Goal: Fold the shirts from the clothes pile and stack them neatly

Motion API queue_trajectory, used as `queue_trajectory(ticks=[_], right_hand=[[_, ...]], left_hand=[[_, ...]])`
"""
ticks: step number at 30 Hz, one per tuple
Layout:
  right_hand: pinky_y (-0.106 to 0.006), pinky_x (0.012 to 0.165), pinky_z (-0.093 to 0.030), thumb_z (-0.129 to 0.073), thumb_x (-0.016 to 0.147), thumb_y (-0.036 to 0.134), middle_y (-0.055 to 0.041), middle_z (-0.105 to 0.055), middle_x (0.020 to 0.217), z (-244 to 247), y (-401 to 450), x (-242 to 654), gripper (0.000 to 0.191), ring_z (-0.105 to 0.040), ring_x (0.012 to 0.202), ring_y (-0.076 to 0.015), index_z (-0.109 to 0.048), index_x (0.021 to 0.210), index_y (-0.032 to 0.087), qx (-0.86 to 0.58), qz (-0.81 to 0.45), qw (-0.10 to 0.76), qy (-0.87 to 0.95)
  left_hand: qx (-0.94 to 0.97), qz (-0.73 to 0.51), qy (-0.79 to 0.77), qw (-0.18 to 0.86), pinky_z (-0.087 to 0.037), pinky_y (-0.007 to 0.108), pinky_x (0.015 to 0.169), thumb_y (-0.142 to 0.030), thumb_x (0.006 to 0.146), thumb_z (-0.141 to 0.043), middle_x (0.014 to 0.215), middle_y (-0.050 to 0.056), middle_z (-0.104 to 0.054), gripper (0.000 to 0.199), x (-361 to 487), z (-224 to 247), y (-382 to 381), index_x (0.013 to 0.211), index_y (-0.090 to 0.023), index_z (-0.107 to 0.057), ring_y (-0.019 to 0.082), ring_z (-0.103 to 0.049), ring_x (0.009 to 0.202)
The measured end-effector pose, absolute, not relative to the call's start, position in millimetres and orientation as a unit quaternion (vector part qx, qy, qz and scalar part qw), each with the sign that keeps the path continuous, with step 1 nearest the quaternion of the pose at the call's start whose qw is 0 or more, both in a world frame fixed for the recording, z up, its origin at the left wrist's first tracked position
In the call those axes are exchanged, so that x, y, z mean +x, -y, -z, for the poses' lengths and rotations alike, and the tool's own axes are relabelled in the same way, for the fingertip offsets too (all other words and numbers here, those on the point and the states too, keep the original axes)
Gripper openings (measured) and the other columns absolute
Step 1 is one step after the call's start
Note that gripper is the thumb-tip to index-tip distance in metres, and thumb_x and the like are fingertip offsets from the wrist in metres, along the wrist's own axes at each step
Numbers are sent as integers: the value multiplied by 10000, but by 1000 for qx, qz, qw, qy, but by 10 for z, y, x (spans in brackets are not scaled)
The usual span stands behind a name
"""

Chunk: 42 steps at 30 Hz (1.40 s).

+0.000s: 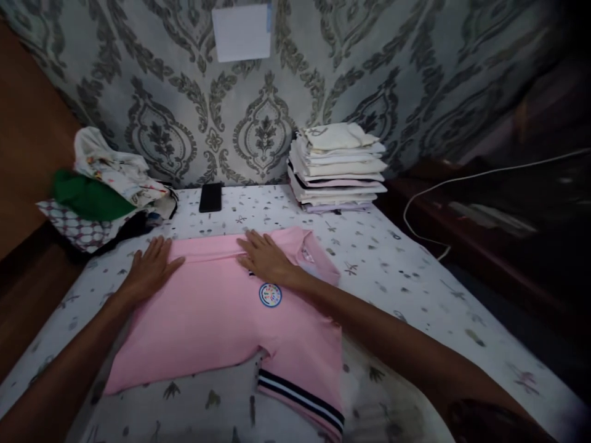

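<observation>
A pink polo shirt (198, 320) lies sideways on the patterned sheet, its collar (323, 255) to the right and its hem to the left. One short sleeve with a black and white striped band (300, 397) points toward me. A round badge (270, 295) shows on the chest. The far part of the shirt forms a long folded strip. My left hand (154, 266) rests flat at the hem end, fingers stretched out. My right hand (265, 255) lies flat near the placket, fingers spread, covering part of it.
Behind the shirt, a black phone (211, 197) lies on the white printed sheet (383, 264). A stack of folded clothes (339, 169) stands at the back right. Crumpled clothes (106, 191) are heaped at the back left. A white cable (410, 206) hangs beyond the right edge.
</observation>
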State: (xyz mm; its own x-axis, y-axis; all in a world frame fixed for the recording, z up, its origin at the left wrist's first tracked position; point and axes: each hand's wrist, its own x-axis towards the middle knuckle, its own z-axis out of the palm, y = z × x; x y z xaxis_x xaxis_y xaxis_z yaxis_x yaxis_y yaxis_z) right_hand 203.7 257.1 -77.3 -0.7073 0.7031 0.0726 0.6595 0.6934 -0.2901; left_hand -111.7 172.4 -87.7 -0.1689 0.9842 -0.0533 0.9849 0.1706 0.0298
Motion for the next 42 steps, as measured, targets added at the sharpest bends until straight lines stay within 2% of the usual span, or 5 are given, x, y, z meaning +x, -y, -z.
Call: queue_trajectory(ticks=[5,10,24,35,42], right_hand=[[-432,1170,-362,-362,1045,374,-130,-530,1486,689,-2799,2309,444,-447,1410,-230,-532,1407,181,-339,-233,268,871],[-433,1000,-494,-449,941,194,-122,-680,1249,643,-3039,2836,346,-634,1134,-248,-656,1217,171,-433,-223,355,798],[-443,1028,-484,-539,878,118,-108,-729,1135,789,-2955,3295,251,-641,1145,-261,-746,1005,180,-406,-151,270,860],[-410,981,-558,-601,951,263,-90,-665,1279,276,-1429,3769,290,-630,1189,-236,-663,1234,274,-240,-263,170,919],[-431,961,-575,-538,956,166,-123,-662,1275,445,-1037,4032,317,-632,1182,-242,-653,1238,255,-272,-220,155,924]], left_hand=[[651,-24,-757,51,-168,691,1172,-617,969,-274,1658,211,-194,812,-986,690,-1707,1581,-84,-245,381,-131,1544],[788,-142,-597,57,-313,490,1193,-481,1022,-353,1574,165,-412,572,-224,399,-1733,1463,-125,-433,293,-377,1456],[927,-69,-363,69,-492,413,922,-178,957,-520,1194,97,-667,206,1062,444,-1914,1097,-187,-671,257,-586,1128],[852,-165,-434,243,-570,312,931,-318,997,-490,1225,65,-640,264,150,193,-766,1218,-269,-624,189,-638,1115],[913,-172,-348,125,-542,398,954,-273,963,-544,1262,101,-630,336,583,287,-325,1295,-226,-539,244,-579,1145]])
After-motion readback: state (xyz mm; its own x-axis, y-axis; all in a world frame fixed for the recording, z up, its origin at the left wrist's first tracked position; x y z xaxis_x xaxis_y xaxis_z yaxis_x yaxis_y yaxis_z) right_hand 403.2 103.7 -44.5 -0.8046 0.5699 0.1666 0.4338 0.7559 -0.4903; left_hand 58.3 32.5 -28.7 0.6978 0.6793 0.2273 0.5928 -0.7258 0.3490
